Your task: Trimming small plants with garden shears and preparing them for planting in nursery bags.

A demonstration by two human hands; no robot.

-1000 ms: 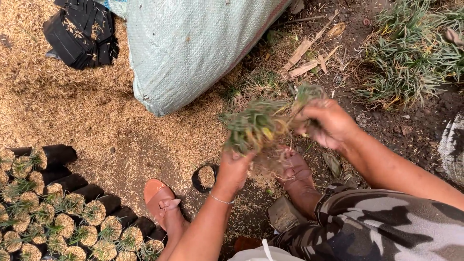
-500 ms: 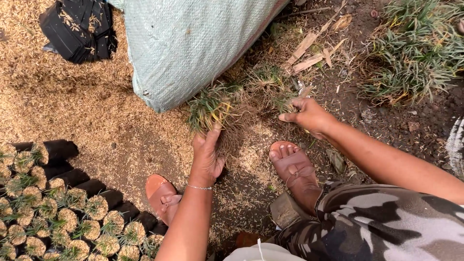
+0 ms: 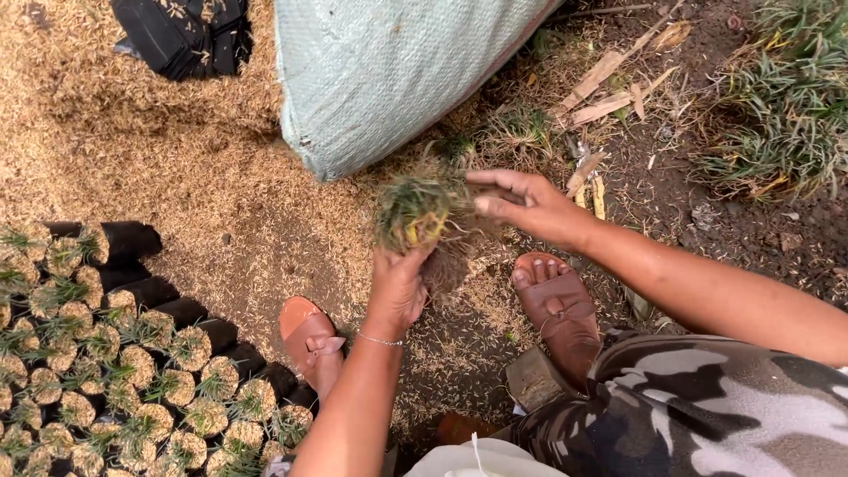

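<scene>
We hold a grass clump (image 3: 415, 212) up in front of us, over the ground strewn with husks (image 3: 132, 150). To split it well, we should pull gently near the roots. Our left hand (image 3: 399, 287) grips it tightly from below. Our right hand (image 3: 521, 205) is open, fingers touching its side. The big sack (image 3: 397, 71) lies just beyond, and filled black pots (image 3: 132, 371) sit to our left.

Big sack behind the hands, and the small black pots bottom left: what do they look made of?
Sack: looks like woven plastic fabric, pale grey-green and matte; a fine criss-cross weave shows on its surface.
Black pots: seem to be thin flexible plastic sleeves, slightly glossy black; the empty ones lie slumped and creased. The filled ones are topped with tan husk-like material and grass tufts.
</scene>
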